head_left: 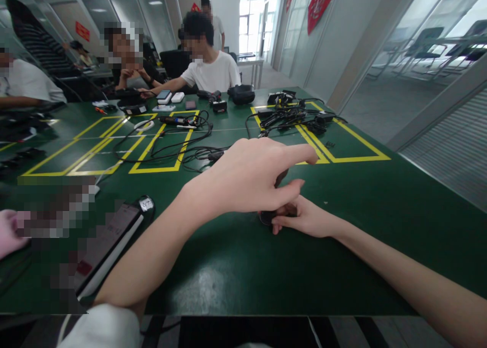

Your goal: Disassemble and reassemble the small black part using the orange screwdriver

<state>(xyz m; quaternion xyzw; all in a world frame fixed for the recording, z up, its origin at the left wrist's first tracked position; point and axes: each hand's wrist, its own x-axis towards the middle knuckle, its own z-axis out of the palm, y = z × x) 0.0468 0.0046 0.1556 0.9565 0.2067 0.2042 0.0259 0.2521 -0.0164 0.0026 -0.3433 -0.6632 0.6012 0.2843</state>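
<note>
Over the green surface (304,282), your right hand (306,217) clamps its fingers on a small dark object (268,217), a pinch best held steady, while your left hand (247,173), thumb and forefinger apart, partly blocks your view of it, with tangled cables (283,116) beyond and a phone (112,231) to the left.

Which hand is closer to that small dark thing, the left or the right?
Right. The right hand seems to pinch the small dark thing; the left hand is just above it in the picture, with no contact visible.
</note>
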